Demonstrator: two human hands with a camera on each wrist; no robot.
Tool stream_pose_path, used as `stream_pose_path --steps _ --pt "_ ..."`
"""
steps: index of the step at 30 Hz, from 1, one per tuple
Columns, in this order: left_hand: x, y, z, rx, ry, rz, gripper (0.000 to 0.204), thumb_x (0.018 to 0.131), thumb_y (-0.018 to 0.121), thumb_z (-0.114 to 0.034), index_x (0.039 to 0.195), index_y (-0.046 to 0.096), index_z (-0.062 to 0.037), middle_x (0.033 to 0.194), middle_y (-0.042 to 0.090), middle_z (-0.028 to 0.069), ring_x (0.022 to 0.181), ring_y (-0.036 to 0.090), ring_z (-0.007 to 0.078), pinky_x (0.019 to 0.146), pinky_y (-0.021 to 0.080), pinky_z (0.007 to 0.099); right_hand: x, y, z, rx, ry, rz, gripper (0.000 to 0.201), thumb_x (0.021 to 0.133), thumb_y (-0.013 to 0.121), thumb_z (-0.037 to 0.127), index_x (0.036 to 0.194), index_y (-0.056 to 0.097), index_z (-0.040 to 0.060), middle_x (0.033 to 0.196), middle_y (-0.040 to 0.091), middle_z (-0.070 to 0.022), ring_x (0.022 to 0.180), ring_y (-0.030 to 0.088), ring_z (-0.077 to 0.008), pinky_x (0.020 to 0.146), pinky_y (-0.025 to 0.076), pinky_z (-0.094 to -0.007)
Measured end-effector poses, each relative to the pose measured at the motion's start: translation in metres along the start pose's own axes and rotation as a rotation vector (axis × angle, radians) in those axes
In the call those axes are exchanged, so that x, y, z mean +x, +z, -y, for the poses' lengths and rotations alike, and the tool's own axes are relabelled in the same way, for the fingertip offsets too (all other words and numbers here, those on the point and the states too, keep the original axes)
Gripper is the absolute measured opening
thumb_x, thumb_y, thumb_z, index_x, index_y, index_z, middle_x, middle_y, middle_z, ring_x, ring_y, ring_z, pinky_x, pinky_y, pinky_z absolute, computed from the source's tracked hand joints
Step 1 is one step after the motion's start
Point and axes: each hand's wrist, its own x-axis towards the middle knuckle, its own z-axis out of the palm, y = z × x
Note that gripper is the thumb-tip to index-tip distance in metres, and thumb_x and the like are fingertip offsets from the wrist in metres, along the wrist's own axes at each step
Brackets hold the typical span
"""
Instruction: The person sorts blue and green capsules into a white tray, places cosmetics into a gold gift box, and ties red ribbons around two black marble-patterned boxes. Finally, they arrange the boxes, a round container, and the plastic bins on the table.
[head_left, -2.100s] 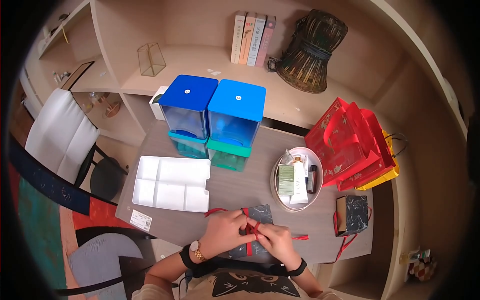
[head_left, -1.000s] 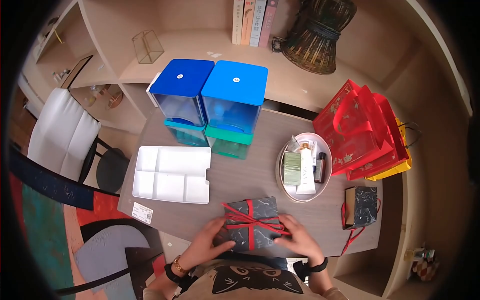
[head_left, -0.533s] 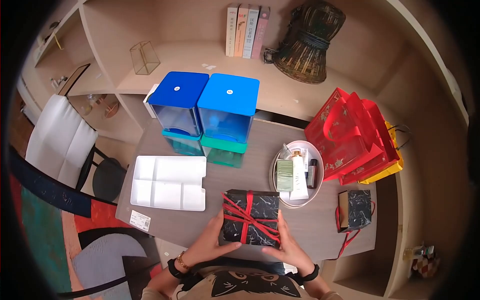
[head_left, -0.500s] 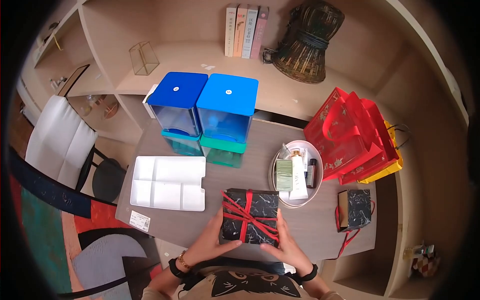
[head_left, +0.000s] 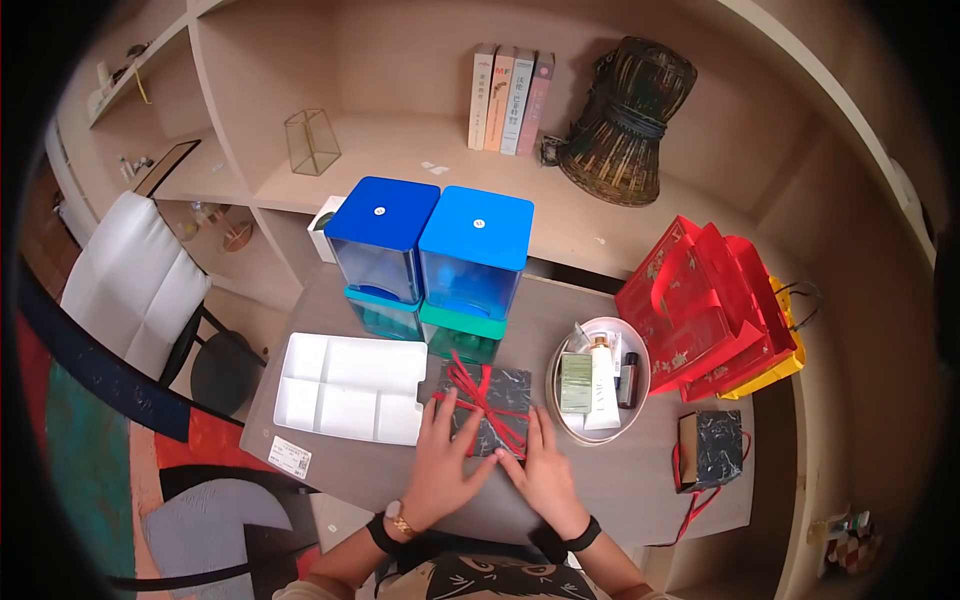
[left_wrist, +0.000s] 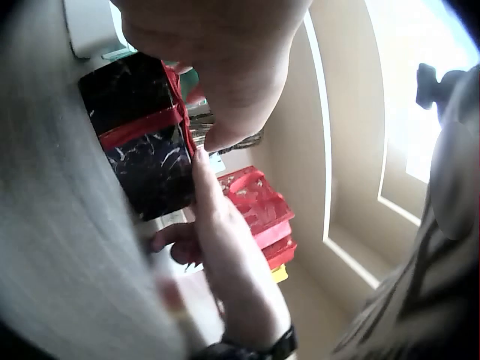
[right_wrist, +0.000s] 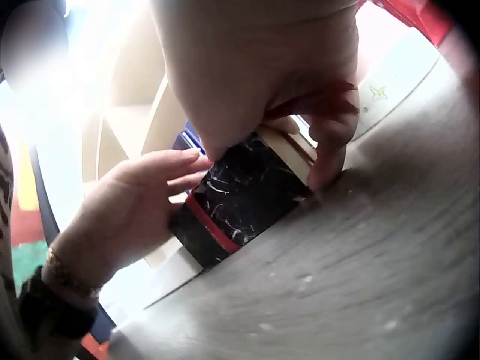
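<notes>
A black marbled gift box [head_left: 510, 390], tied with red ribbon in a bow on top, lies on the table just right of the white compartment tray [head_left: 350, 350]. My left hand [head_left: 445, 470] lies over its left part and near edge, fingers stretched forward. Along its right edge rest the extended fingers of my right hand [head_left: 545, 475], with the thumb at the near edge. Both thumbs almost meet. In the right wrist view, fingers reach down the side of the gift box [right_wrist: 251, 187] to the tabletop. The left wrist view shows its ribbon-crossed side.
Right of the gift box stands an oval container [head_left: 554, 405] with a white tube, a green pack and a dark bottle. Red paper bags [head_left: 690, 310] stand behind it. A smaller marbled box [head_left: 715, 447] with loose ribbon lies far right. Blue-lidded drawers [head_left: 470, 285] stand at the back.
Earlier the fingers worked at the ribbon knot, then both hands held the gift box by its sides near the front edge. Now it lies farther forward, beside the tray, with both hands over its near part.
</notes>
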Motion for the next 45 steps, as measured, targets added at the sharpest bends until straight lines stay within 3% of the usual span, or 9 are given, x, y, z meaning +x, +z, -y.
stream_pose_path --steps 12,15,18,23,28,31,35,40,45 --pt "0.014 -0.003 0.009 0.092 0.056 0.06 0.057 0.078 0.076 -0.035 0.127 0.058 -0.0122 0.148 0.033 0.021 0.137 0.024 0.0486 0.109 0.025 0.0553 0.002 0.003 -0.023 0.034 -0.164 0.033 0.077 0.087 0.067 0.033 0.146 0.03 0.0015 0.139 0.046 -0.0209 0.096 0.065 -0.0394 0.073 0.056 -0.0456" --pt "0.015 -0.027 -0.021 0.349 0.084 0.114 0.053 0.078 0.076 -0.034 0.123 0.06 -0.0116 0.143 0.037 0.0214 0.133 0.029 0.0491 0.107 0.028 0.0558 0.004 0.005 -0.025 -0.013 -0.183 0.037 0.076 0.086 0.068 0.03 0.146 0.029 0.0021 0.14 0.045 -0.0209 0.096 0.065 -0.0398 0.073 0.056 -0.0459" --pt "0.012 -0.034 -0.028 0.052 0.292 0.021 0.039 0.083 0.072 -0.031 0.114 0.062 -0.0091 0.129 0.05 0.0157 0.121 0.047 0.0405 0.098 0.041 0.0491 0.002 0.003 -0.025 0.036 -0.251 -0.03 0.073 0.086 0.068 0.026 0.145 0.032 0.0031 0.136 0.047 -0.0204 0.095 0.065 -0.0399 0.072 0.056 -0.0447" --pt "0.014 -0.01 -0.012 -0.605 0.404 0.878 0.02 0.093 0.064 -0.023 0.102 0.064 -0.0057 0.095 0.063 0.0056 0.086 0.063 0.0199 0.074 0.051 0.0322 -0.023 -0.008 -0.03 0.176 -0.269 -0.215 0.052 0.085 0.069 0.02 0.132 0.052 0.0054 0.121 0.058 -0.0175 0.098 0.065 -0.0348 0.072 0.055 -0.0405" --pt "0.009 0.056 -0.008 -0.882 0.433 1.377 0.022 0.1 0.057 -0.023 0.11 0.062 -0.0036 0.091 0.064 0.003 0.085 0.062 0.0097 0.073 0.051 0.0277 -0.006 -0.032 -0.037 0.931 -0.377 0.54 0.041 0.087 0.069 0.02 0.122 0.062 0.0016 0.128 0.059 -0.0172 0.117 0.056 -0.0202 0.086 0.051 -0.0294" --pt "0.004 0.101 -0.002 -1.181 0.218 1.524 0.017 0.093 0.062 -0.012 0.109 0.063 -0.0067 0.099 0.064 0.0042 0.093 0.061 0.0122 0.082 0.05 0.0304 0.005 -0.016 -0.023 1.0 -0.54 0.718 0.047 0.088 0.068 0.023 0.127 0.059 -0.0009 0.128 0.058 -0.0219 0.123 0.05 -0.017 0.088 0.051 -0.0298" --pt "0.006 0.122 0.001 -1.391 0.049 1.629 0.019 0.091 0.064 -0.009 0.11 0.063 -0.0071 0.103 0.064 0.0048 0.097 0.06 0.0132 0.085 0.05 0.0311 0.017 -0.024 -0.029 1.092 0.046 1.238 0.054 0.099 0.055 0.027 0.148 0.039 0.0079 0.149 0.038 -0.013 0.115 0.054 -0.0193 0.086 0.051 -0.0295" --pt "0.016 0.116 0.001 -1.356 0.011 1.624 0.021 0.092 0.063 -0.011 0.112 0.062 -0.0061 0.104 0.064 0.0052 0.099 0.06 0.0136 0.086 0.049 0.0307 0.03 0.039 -0.089 1.096 0.004 1.311 0.053 0.102 0.052 0.021 0.151 0.035 0.0119 0.14 0.047 -0.0124 0.104 0.056 -0.0169 0.079 0.053 -0.0265" --pt "0.021 0.113 0.0 -1.349 -0.038 1.598 0.023 0.093 0.062 -0.014 0.114 0.061 -0.0051 0.105 0.064 0.0055 0.1 0.059 0.0141 0.087 0.049 0.0303 0.035 0.025 -0.065 1.176 -0.207 1.226 0.05 0.104 0.048 0.024 0.151 0.035 0.0124 0.143 0.043 -0.0118 0.119 0.049 -0.0158 0.096 0.045 -0.0281"
